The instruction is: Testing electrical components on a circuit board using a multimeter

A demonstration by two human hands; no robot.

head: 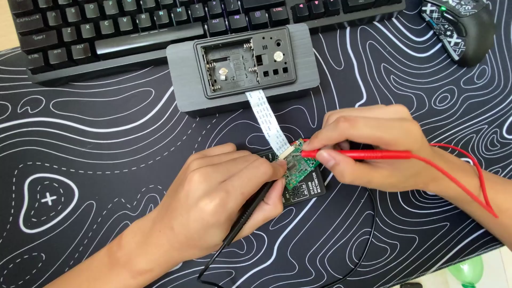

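Both hands meet mid-frame: left hand (221,197) grips a black probe (246,213), right hand (373,146) grips a red probe (357,154), tips on the green circuit board (298,170) below the ribbon cable (268,121).

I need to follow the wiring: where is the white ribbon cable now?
In the head view, centre: the white ribbon cable runs from the grey case down to the green circuit board.

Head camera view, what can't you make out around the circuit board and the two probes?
- Black probe tip: head view, hidden behind left hand fingers.
- Black multimeter: mostly covered by both hands and the green circuit board.
- Red probe contact point: too small to tell.
- Right hand wrist: cut off by the right edge.
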